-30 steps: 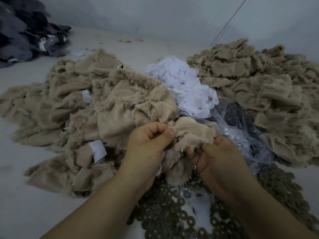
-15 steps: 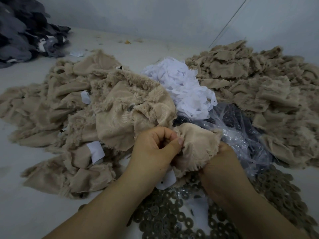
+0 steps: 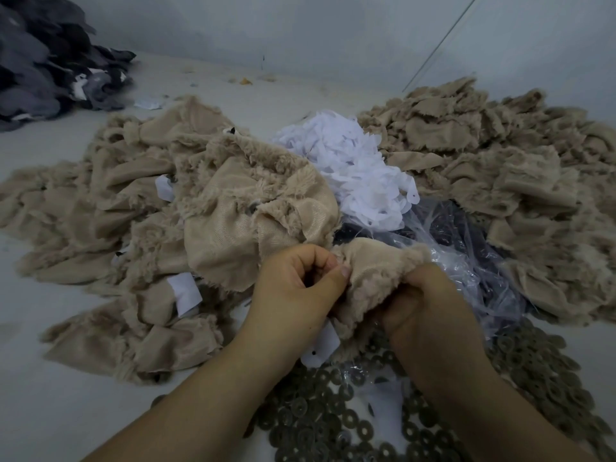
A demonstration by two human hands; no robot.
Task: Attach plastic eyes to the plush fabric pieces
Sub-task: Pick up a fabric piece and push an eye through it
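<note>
Nearest on the worktop [image 3: 50,411] lies a heap of ring-shaped washers [image 3: 316,425], too many to count. Above it the left hand [image 3: 296,291] and right hand [image 3: 430,311] each pinch one tan plush piece [image 3: 370,271], both grips closed on it. Beyond lie a clear plastic bag [image 3: 466,248], one white tag pile [image 3: 353,168], two tan fabric heaps [image 3: 140,208] and a dark heap [image 3: 50,61].

The light is dim, cool and even — no hard shadows anywhere, only soft darkening beneath the person's forearms and under the folds of the beige plush fabric heap [image 3: 213,228]. The crumpled clear plastic bag [image 3: 466,261] catches small glints of glare. The pile of white paper-like cutouts [image 3: 353,168] is the brightest area, near washed out. Wide-angle distortion bends the edges — the dark grey fabric pile [image 3: 43,61] at top left looks murky, and fine detail is soft throughout.
</note>
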